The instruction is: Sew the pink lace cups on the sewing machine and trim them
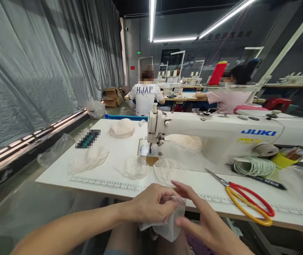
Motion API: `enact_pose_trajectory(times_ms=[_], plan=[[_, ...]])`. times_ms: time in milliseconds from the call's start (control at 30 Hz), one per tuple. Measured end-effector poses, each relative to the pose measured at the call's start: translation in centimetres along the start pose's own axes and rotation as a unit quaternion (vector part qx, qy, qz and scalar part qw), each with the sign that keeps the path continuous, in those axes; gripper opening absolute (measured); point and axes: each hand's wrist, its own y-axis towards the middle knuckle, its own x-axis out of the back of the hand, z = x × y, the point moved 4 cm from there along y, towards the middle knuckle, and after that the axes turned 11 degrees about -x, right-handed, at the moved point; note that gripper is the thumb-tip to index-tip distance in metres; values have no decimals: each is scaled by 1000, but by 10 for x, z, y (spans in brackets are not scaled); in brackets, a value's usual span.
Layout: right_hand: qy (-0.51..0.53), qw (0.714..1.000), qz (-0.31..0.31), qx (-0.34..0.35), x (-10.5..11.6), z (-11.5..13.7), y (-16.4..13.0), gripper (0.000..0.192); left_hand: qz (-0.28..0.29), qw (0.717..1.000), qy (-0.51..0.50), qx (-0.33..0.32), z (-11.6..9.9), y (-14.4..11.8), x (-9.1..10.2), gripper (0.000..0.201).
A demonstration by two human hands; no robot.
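Observation:
My left hand and my right hand both pinch a small white fabric piece just below the front edge of the white sewing table. A white lace piece lies on the table just beyond my hands, beside another lace piece. The white JUKI sewing machine stands behind them, its needle over the plate. Scissors with red and yellow handles lie to the right of my right hand.
Stacks of pale fabric pieces lie on the table's left half. A coil of white cord and a yellow cup sit right. Clear plastic bags hang off the left edge. Two people sit at tables behind.

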Motion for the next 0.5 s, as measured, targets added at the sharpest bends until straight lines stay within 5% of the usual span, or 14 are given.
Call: enact_pose_trajectory(times_ms=[67,167,500], plan=[[33,996,75,-34,-18,10,11,33,2,1000,3,7,2,-14,6,32],[40,990,113,-81,-31,15,15,38,2,999,-15,33,7,-32,18,35],[21,990,74,-118,-36,21,15,42,-11,994,-76,84,27,-51,39,27]])
